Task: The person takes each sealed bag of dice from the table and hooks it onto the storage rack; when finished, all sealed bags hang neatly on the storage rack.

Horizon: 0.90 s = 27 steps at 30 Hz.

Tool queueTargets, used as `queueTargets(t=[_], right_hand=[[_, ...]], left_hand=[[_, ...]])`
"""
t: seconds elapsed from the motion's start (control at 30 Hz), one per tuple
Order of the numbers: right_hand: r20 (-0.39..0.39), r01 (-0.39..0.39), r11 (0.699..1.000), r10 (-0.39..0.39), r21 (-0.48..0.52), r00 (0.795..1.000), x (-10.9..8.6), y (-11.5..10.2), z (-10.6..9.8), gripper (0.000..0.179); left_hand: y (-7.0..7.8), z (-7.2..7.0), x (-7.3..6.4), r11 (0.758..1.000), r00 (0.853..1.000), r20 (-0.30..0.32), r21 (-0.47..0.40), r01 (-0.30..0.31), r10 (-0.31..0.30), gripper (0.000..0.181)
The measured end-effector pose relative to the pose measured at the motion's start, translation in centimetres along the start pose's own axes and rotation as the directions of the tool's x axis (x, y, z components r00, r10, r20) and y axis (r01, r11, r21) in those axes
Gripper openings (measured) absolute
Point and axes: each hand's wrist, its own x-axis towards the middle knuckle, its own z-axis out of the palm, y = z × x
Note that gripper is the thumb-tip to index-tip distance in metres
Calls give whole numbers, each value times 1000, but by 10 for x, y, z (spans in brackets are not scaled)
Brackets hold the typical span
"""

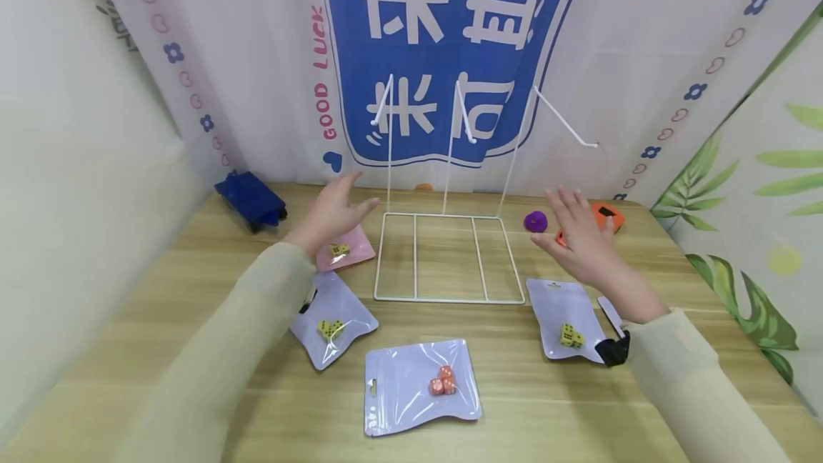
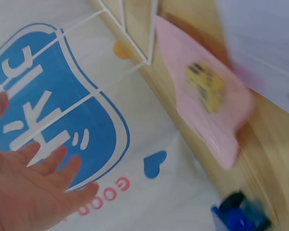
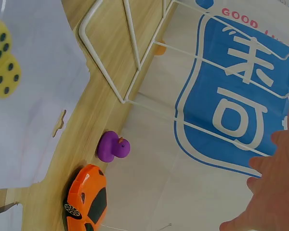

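Note:
Both hands are raised over the table and hold nothing. My left hand (image 1: 336, 211), its fingers spread, is nearest a pink pouch (image 1: 358, 251) with yellow dice in it. Below that lies a lilac pouch (image 1: 350, 309) with yellow dice. My right hand (image 1: 581, 240) hovers with fingers extended, partly in front of an orange toy car (image 1: 607, 214). Under the right wrist lies another lilac pouch (image 1: 551, 304) with yellow dice. Between the hands stands a white wire rack (image 1: 450, 300) with three hooked prongs. Nearest me is a pouch with orange dice (image 1: 411, 399).
A dark blue toy vehicle (image 1: 247, 195) sits at the back left. Behind the right hand, a purple rubber duck (image 1: 536, 221) stands near the table's back edge. A white object (image 1: 609, 311) lies partly hidden under the right wrist. A printed cloth (image 1: 270, 91) hangs behind the table (image 1: 514, 413).

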Motion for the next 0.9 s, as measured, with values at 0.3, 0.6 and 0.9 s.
queueTargets(t=[0.3, 0.6, 0.9], right_hand=[[-81, 94, 996, -94, -7, 992, -26, 2, -8, 75], [-41, 77, 997, -77, -10, 996, -38, 1, 1, 72], [43, 9, 1000, -8, -29, 999, -39, 10, 8, 68]], left_hand=[[4, 10, 73, 983, 999, -4, -181, 40, -42, 47], [-4, 27, 104, 988, 999, -2, -149, 44, -45, 48], [-1, 46, 120, 998, 999, -46, -70, -12, 9, 26]])
